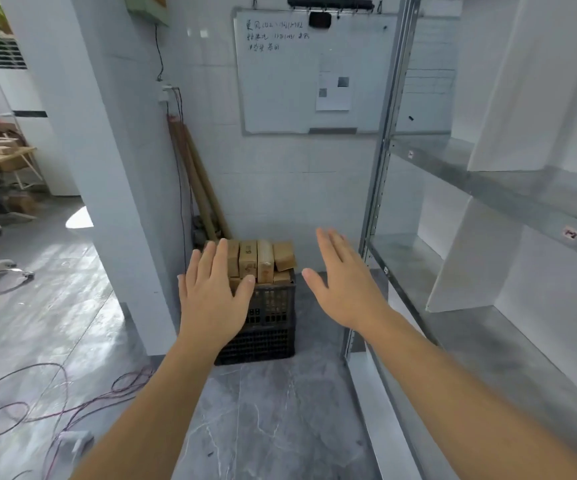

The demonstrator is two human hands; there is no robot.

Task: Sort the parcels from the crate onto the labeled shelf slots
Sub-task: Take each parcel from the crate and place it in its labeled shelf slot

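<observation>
Sorting looks to be at its first step: both hands reach toward the crate, and no parcel is held yet.

The metal shelf unit stands on the right. The black plastic crate sits on the floor just beside it, with cardboard parcels upright inside. The left hand and right hand are flat with straight fingers and hold nothing. The next move probably calls for gripping one parcel and matching it to a label tag.
</observation>
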